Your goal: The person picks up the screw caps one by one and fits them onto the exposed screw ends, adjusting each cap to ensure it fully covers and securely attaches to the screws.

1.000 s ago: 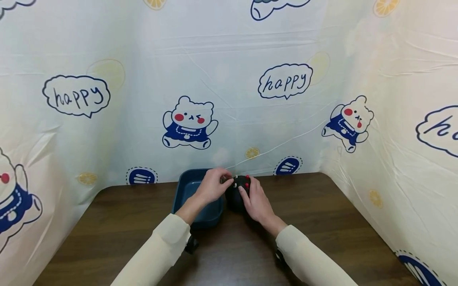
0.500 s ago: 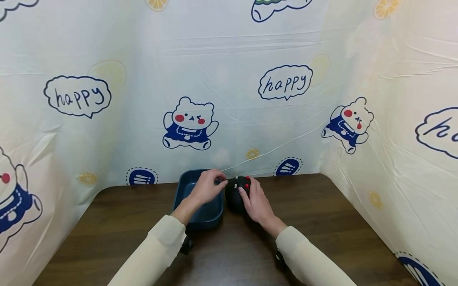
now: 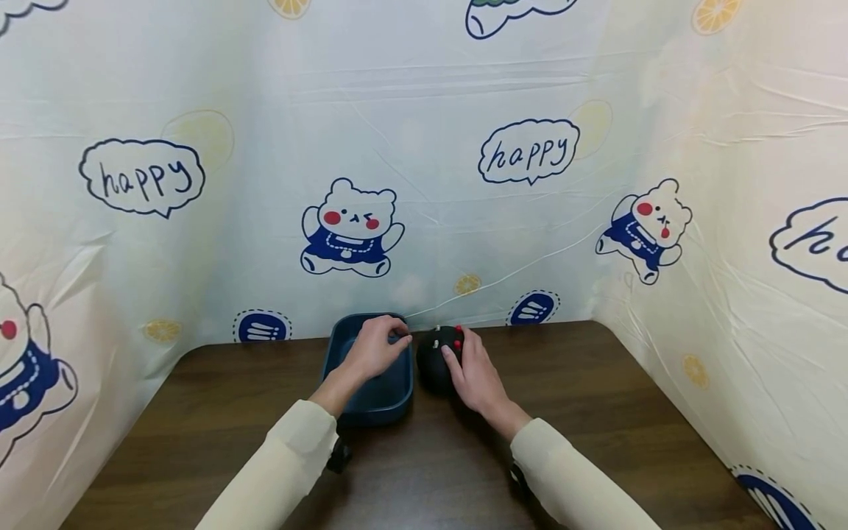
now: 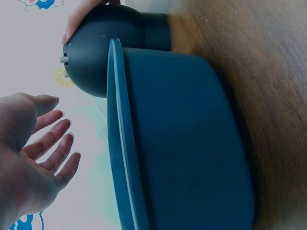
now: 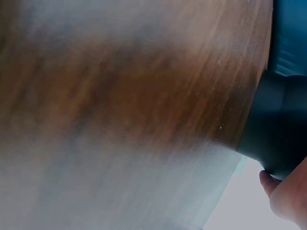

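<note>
A black rounded object (image 3: 433, 368) on a narrower base stands upright on the table. Small red and pale pegs stick out of its top. My right hand (image 3: 478, 374) grips it from the right, thumb on the near side of the top and fingers round the far side. In the left wrist view, pale pegs show on the black body (image 4: 98, 52). Over the blue tray (image 3: 387, 416), just left of that object, hovers my left hand (image 3: 377, 350). Its fingers are loosely bent and nothing shows between them in the left wrist view.
The brown wooden table (image 3: 596, 412) runs back to a printed curtain (image 3: 424, 147), which also hangs along both sides. A thin pale line (image 3: 503, 280) crosses the curtain behind the hands. The tray's tall wall (image 4: 187, 143) stands close beside the black object.
My left hand has moved left, from the top of the black object to over the blue tray. My right hand stays on the black object.
</note>
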`<state>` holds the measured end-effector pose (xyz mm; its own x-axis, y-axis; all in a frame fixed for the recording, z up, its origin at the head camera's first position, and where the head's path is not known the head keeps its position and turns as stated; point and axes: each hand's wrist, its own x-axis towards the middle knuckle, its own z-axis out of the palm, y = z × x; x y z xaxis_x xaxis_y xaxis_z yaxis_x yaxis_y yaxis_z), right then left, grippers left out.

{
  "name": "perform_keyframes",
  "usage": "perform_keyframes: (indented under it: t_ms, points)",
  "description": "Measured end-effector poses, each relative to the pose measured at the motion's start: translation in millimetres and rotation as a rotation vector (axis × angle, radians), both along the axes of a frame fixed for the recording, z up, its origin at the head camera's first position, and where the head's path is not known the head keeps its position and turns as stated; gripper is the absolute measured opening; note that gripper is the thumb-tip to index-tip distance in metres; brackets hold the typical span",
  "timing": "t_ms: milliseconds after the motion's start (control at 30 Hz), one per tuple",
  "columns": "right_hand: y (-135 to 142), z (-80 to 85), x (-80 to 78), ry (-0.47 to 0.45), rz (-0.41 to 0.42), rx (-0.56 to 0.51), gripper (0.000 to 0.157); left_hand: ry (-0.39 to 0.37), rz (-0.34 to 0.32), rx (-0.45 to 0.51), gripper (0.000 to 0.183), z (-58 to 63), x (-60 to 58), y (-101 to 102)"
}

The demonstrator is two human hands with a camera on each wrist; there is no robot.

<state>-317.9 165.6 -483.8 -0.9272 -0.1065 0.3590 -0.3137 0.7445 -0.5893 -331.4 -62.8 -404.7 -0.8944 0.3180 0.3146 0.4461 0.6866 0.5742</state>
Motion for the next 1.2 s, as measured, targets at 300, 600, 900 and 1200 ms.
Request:
perform_keyframes:
  t_ms: [300, 600, 900, 1200]
  points:
    - [0.4, 0.5, 1.5, 0.022, 0.002, -0.007, 0.072, -0.065, 0.034, -0.002, 0.022, -8.0, -2.8, -9.6]
    - [1.0, -1.0, 1.1, -0.009, 0.005, -0.011, 0.074, -0.102, 0.067, -0.013, 0.023, -13.5, -3.5, -16.4]
    - [0.9, 0.3, 0.2, 0.000, 0.007, -0.003, 0.075, -0.127, 0.071, -0.012, 0.025, -17.9, -6.2, -23.8]
    - [0.9, 0.4, -0.5, -0.005, 0.012, -0.009, 0.076, -0.136, 0.077, -0.044, 0.026, -25.8, -10.1, -33.0]
